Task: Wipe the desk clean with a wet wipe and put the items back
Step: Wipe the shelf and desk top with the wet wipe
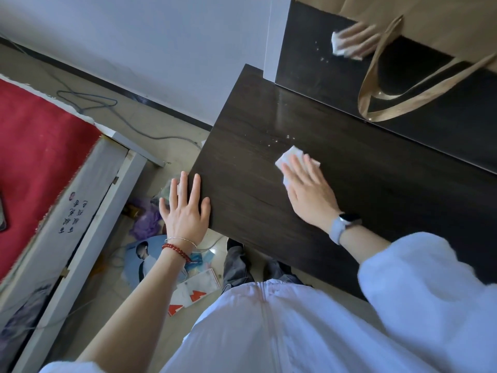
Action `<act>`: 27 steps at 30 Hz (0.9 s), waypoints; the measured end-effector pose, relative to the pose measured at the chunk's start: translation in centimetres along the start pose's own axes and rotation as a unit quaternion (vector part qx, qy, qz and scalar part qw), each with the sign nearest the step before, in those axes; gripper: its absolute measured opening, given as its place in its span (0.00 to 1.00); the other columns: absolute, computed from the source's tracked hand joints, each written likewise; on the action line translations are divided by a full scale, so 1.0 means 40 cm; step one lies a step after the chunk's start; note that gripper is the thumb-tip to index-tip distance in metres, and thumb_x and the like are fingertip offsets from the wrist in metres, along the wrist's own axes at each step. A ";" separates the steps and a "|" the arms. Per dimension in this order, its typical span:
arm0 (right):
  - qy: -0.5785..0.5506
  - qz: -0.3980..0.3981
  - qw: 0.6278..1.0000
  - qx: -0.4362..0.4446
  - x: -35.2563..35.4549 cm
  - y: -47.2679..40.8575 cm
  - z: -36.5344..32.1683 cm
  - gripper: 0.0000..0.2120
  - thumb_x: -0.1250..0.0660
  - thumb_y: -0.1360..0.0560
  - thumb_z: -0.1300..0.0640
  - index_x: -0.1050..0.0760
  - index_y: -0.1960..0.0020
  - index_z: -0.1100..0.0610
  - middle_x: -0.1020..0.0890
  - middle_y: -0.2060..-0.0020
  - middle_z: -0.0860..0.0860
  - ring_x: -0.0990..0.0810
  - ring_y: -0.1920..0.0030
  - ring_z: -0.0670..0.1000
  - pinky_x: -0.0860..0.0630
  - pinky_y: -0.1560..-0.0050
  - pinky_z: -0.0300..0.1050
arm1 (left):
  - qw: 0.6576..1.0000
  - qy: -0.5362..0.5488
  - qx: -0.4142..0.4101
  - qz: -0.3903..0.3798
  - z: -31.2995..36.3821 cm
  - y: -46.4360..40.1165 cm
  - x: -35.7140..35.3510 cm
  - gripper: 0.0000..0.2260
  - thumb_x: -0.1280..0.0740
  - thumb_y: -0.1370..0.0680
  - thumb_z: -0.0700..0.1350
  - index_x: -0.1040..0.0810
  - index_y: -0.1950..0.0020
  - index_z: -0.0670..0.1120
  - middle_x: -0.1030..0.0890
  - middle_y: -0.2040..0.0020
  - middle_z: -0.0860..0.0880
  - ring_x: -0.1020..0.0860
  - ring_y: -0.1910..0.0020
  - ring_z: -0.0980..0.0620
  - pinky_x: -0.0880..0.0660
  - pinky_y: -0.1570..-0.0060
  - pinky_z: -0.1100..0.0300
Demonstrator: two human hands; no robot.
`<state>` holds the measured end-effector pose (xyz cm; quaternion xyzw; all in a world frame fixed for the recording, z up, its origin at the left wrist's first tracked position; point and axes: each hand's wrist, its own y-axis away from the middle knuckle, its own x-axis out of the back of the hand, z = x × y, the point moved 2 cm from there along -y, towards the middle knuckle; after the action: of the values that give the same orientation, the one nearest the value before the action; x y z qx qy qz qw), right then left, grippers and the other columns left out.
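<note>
The dark wooden desk (269, 200) fills the right half of the view. My right hand (309, 189) lies flat on it with straight fingers, pressing a white wet wipe (289, 157) against the top. A few pale specks (279, 140) sit on the wood just beyond the wipe. My left hand (185, 208) rests flat on the desk's left edge, fingers spread, holding nothing. A mirror (403, 84) at the back of the desk reflects the hand and wipe.
A brown paper bag with ribbon handles (419, 92) shows in the mirror. On the floor left of the desk lie papers, cards and a purple bag (145, 219). A bed with a red cover (40, 157) stands at the left. A cable (88, 100) trails along the floor.
</note>
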<state>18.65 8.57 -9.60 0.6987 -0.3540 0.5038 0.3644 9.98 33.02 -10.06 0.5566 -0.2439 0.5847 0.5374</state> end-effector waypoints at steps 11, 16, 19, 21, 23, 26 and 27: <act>-0.010 0.018 0.998 0.061 -0.016 -0.142 -0.208 0.22 0.51 0.24 0.56 0.37 0.31 0.58 0.34 0.30 0.57 0.38 0.31 0.64 0.40 0.32 0.62 | 1.000 0.016 -0.003 0.002 -0.012 -0.006 0.004 0.26 0.54 0.24 0.58 0.47 0.26 0.54 0.46 0.24 0.48 0.51 0.25 0.46 0.56 0.29 0.39; 0.024 -0.013 0.997 0.074 -0.002 -0.066 -0.078 0.25 0.55 0.24 0.54 0.40 0.28 0.57 0.35 0.29 0.56 0.40 0.28 0.61 0.46 0.30 0.55 | 0.999 0.041 -0.015 0.015 -0.015 -0.008 0.013 0.25 0.50 0.24 0.57 0.42 0.27 0.53 0.42 0.25 0.46 0.46 0.26 0.45 0.53 0.30 0.39; -0.029 0.039 0.993 -0.112 0.033 -0.140 0.009 0.25 0.54 0.25 0.56 0.40 0.29 0.61 0.36 0.29 0.61 0.41 0.30 0.67 0.46 0.29 0.59 | 0.998 0.055 -0.023 0.021 -0.012 -0.016 0.028 0.25 0.46 0.26 0.56 0.38 0.29 0.51 0.38 0.27 0.45 0.44 0.27 0.43 0.51 0.31 0.39; -0.055 0.049 0.983 -0.167 0.040 -0.185 -0.042 0.24 0.50 0.26 0.58 0.38 0.31 0.61 0.36 0.30 0.62 0.40 0.31 0.67 0.44 0.31 0.61 | 0.997 0.069 -0.029 0.028 -0.013 -0.028 0.041 0.24 0.44 0.27 0.55 0.33 0.32 0.49 0.34 0.30 0.44 0.40 0.28 0.42 0.48 0.31 0.39; -0.063 0.050 0.993 -0.088 0.019 -0.182 -0.139 0.24 0.47 0.30 0.61 0.35 0.34 0.59 0.31 0.33 0.59 0.35 0.33 0.63 0.37 0.33 0.60 | 0.995 0.083 -0.035 0.041 -0.015 -0.040 0.053 0.23 0.44 0.27 0.55 0.28 0.36 0.47 0.30 0.32 0.43 0.37 0.30 0.41 0.44 0.32 0.38; -0.094 0.051 0.993 0.056 -0.010 -0.103 -0.236 0.23 0.43 0.30 0.65 0.30 0.35 0.58 0.25 0.36 0.56 0.30 0.34 0.58 0.33 0.34 0.53 | 0.988 0.131 -0.038 0.077 0.000 -0.058 0.087 0.20 0.44 0.27 0.54 0.23 0.43 0.45 0.28 0.35 0.41 0.34 0.33 0.40 0.38 0.35 0.39; -0.150 0.049 0.987 0.045 -0.001 -0.086 -0.233 0.23 0.43 0.29 0.68 0.29 0.35 0.58 0.24 0.37 0.56 0.28 0.35 0.57 0.32 0.35 0.50 | 0.983 0.156 -0.040 0.083 0.011 -0.064 0.099 0.18 0.42 0.27 0.52 0.23 0.44 0.44 0.28 0.36 0.41 0.33 0.34 0.40 0.37 0.36 0.40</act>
<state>17.44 18.31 -8.03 0.7635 -0.4155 0.4261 0.2508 13.26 34.82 -7.13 0.4145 -0.2262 0.6966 0.5402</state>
